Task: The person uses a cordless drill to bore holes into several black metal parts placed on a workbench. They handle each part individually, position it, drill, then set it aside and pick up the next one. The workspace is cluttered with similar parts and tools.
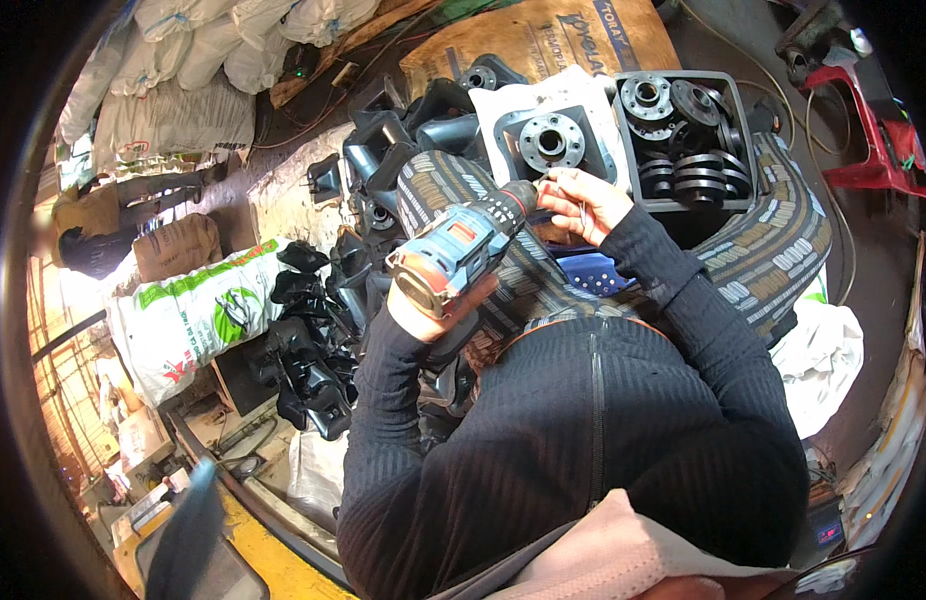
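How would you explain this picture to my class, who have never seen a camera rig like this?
There is no robot here, only a person's two bare hands. One wide fisheye camera worn on the head looks down, so straight edges bend near the rim. The left hand holds a blue and black power drill. The right hand is at the drill's front end; whatever its fingers may pinch is too small to tell. Just beyond lies a round metal part with a central hole, on white sheeting. Beside it, a grey crate holds similar metal discs. Black molded pieces are heaped on the left.
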Motion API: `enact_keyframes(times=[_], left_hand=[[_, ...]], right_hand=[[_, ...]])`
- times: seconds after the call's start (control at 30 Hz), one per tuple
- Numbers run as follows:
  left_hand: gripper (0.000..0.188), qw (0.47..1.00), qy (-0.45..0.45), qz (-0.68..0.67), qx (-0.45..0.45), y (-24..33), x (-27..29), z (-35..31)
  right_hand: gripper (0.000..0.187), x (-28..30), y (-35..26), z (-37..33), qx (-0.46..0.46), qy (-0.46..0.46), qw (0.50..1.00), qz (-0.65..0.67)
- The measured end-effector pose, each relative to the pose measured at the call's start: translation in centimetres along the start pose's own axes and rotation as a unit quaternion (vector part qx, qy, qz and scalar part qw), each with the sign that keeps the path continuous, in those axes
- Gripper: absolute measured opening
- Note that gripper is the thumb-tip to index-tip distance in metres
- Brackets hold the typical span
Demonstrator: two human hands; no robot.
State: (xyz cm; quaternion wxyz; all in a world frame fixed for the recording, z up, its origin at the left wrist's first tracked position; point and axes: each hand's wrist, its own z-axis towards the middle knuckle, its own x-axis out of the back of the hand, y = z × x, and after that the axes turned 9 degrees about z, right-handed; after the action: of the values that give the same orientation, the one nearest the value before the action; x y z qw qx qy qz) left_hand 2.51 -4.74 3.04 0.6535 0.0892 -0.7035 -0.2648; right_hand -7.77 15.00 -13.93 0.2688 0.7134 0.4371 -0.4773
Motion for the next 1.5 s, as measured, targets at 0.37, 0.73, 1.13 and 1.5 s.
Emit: enact_keyframes(times=[0.37, 0.73, 1.13, 1.5], left_hand=[[0.033, 0.997, -0.038, 0.065, -0.006, 0.2, -0.2, 0.9], [0.066, 0.988, -0.097, -0.069, 0.101, -0.7, -1.2, 0.5], [0.051, 0.942, -0.105, -0.160, 0.274, -5.3, -0.4, 5.6], [0.055, 0.978, -0.099, -0.113, 0.142, -8.0, -2.4, 7.6]], right_hand=[[0.026, 0.1, 0.2, 1.0, -0.007, 0.004, 0.993, 0.121], [0.021, -1.2, -0.4, 0.6, 0.032, 0.051, 0.998, 0.030], [0.047, 7.3, -3.7, 4.2, 0.138, 0.323, 0.867, -0.354], [0.030, 5.3, -3.9, 6.0, 0.177, 0.204, 0.884, -0.381]])
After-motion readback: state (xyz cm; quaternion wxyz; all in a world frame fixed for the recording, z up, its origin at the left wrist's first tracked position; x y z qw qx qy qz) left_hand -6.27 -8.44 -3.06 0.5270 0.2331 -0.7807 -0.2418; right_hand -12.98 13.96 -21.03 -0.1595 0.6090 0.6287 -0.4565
